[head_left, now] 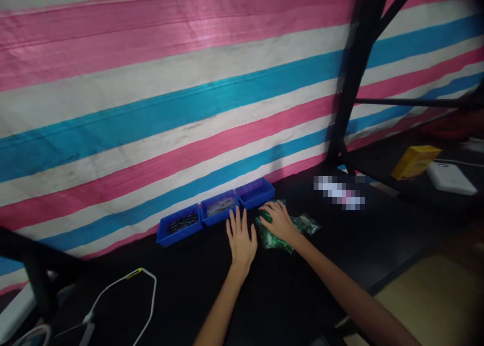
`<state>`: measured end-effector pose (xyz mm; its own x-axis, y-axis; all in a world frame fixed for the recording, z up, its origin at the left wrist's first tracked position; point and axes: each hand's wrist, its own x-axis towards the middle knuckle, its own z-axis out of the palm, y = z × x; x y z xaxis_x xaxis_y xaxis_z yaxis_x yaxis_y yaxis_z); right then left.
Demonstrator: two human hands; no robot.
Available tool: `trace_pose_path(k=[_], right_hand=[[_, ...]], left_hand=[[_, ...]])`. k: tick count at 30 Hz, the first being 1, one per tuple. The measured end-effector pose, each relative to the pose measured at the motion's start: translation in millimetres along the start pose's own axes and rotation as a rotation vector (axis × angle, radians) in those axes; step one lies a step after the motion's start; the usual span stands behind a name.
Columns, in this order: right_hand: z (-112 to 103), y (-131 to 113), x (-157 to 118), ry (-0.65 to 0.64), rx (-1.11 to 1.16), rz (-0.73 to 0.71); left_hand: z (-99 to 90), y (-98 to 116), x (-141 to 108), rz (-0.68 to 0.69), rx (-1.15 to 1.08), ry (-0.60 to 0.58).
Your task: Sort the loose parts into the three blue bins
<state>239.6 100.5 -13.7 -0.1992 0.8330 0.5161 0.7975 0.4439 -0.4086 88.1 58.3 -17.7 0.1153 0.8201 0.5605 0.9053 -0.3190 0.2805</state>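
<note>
My left hand (241, 240) is spread palm down on the black table, its fingertips near the middle blue tray (212, 220), which holds clear plastic packets. To its left, another blue tray (164, 239) contains dark, thin pieces like screws. The right-hand blue tray (255, 192) shows no contents. My right hand (279, 222) rests over clear bags with green contents (275, 241), fingers apart and slightly bent. Part of the bags is hidden under that hand. Another small clear packet (309, 224) lies just right of it.
A white cable (154, 295) loops over the table (189, 290) at the left. Black frame posts (350, 83) stand before a striped sheet (170, 104). A yellow box (415, 162) and a white device (451, 178) lie at the right. A blurred-out item sits behind the bags.
</note>
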Motion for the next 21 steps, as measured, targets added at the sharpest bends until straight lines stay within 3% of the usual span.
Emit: trace_pose_path(k=[5, 9, 21], right_hand=[[5.6, 5.9, -5.8, -0.024, -0.012, -0.03], [7.9, 8.5, -4.4, -0.04, -0.021, -0.041], [4.9, 5.4, -3.8, -0.014, 0.013, 0.014]], left_hand=[[7.8, -27.1, 8.4, -0.083, 0.089, 0.076], [7.5, -32.5, 5.3, -0.083, 0.138, 0.061], [-36.7, -19.5, -36.3, -0.017, 0.013, -0.054]])
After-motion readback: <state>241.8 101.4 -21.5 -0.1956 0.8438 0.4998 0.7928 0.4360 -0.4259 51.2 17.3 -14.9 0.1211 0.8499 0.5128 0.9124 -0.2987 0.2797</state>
